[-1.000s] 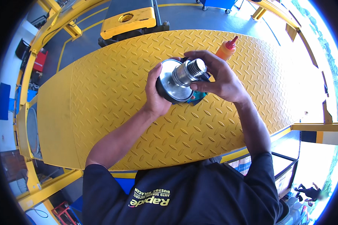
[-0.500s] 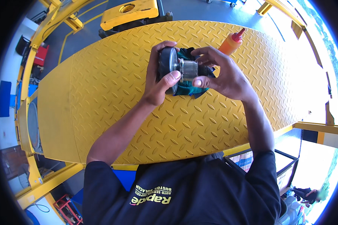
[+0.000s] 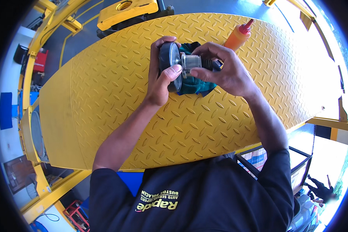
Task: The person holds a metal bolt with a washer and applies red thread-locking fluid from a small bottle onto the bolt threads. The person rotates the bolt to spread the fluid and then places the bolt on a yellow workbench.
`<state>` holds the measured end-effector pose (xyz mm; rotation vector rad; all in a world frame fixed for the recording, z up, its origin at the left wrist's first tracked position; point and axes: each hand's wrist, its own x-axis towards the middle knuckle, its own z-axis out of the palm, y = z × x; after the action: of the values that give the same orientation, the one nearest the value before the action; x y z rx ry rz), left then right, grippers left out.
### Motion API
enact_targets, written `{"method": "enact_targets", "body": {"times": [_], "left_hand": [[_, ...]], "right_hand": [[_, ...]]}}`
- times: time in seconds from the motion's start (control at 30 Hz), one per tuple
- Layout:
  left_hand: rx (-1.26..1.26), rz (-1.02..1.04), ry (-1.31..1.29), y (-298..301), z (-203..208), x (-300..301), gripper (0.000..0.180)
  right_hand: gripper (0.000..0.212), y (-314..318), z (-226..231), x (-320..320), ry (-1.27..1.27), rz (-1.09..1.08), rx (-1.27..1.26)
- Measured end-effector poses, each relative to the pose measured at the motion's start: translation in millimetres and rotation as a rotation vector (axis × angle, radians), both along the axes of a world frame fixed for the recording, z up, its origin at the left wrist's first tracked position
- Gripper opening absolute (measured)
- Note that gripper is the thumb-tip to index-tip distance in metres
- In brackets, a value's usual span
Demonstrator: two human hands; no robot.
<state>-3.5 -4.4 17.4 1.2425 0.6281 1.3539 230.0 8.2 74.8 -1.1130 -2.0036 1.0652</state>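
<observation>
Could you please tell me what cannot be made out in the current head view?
All in the head view:
- Outer face of the round black-rimmed part: turned away from the camera, toward the left grip.
- End face of the metal fitting: turned away, toward the right grip.
- Middle of the green cloth: behind the fitting.
- Yellow block: cut off by the upper edge.
- Distant person: too small and blurred.

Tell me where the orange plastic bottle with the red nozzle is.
In the head view, the orange plastic bottle is right of centre near the top, on the yellow metal tread plate, just beyond the right hand.
</observation>
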Motion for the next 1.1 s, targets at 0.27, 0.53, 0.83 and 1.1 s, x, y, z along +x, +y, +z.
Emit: {"method": "enact_targets", "body": {"times": [0.27,0.53,0.83,1.1], "left_hand": [[-0.079,-0.004,-0.104,4.4,1.9,-1.5,0.069],[-0.126,-0.038,-0.149,3.6,7.0,-0.4,0.068],[-0.145,-0.106,-0.154,6.4,7.9,-3.8,0.068],[-0.176,-0.095,-0.207,5.8,9.6,-1.5,0.068]], "right_hand": [[0.062,-1.4,-4.2,-9.9,-0.047,-0.034,0.45],[0.063,-2.4,-11.0,-9.5,-0.091,-0.003,0.275],[0.054,-7.3,-10.8,-10.7,0.102,-0.078,0.103],[0.052,-8.4,-0.8,-18.1,-0.124,-0.068,0.704]]}}
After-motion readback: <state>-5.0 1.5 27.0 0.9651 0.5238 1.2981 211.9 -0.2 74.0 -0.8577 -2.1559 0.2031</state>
